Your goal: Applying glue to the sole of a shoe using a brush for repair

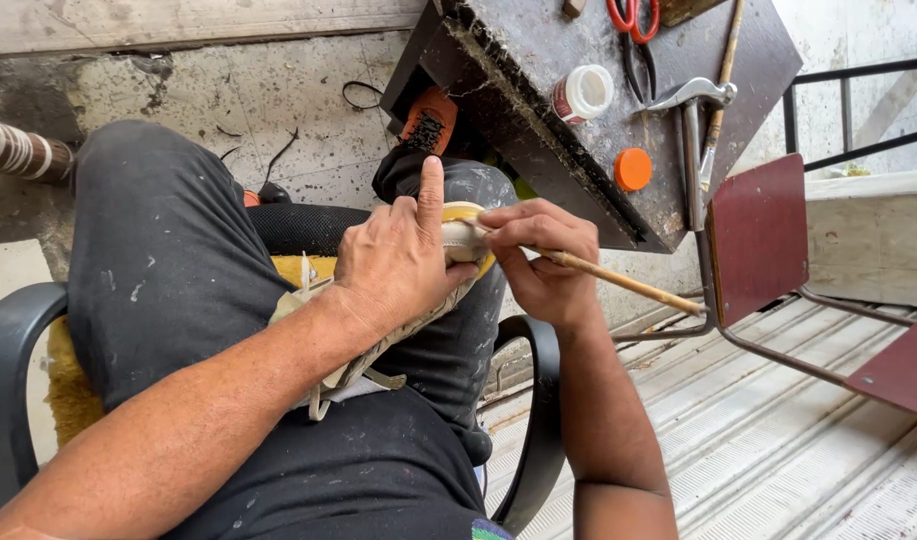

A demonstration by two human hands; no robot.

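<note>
My left hand (399, 255) grips a pale beige shoe (379, 345) that rests on my right knee, thumb pointing up beside its yellow-soled toe end (469, 212). My right hand (541, 255) pinches a thin wooden stick (629, 283), like a brush handle, and its tip touches the toe end of the shoe. The stick runs out to the right, past my wrist. I sit in a dark plastic chair (19, 340) and wear dark trousers speckled with paint.
A dark, dirty worktable (539, 90) stands just beyond my knee. It holds a small white jar (584, 93), an orange lid (633, 169), red-handled scissors (634, 30), a metal hammer (691, 120) and another stick. A red metal chair (764, 235) stands on the right.
</note>
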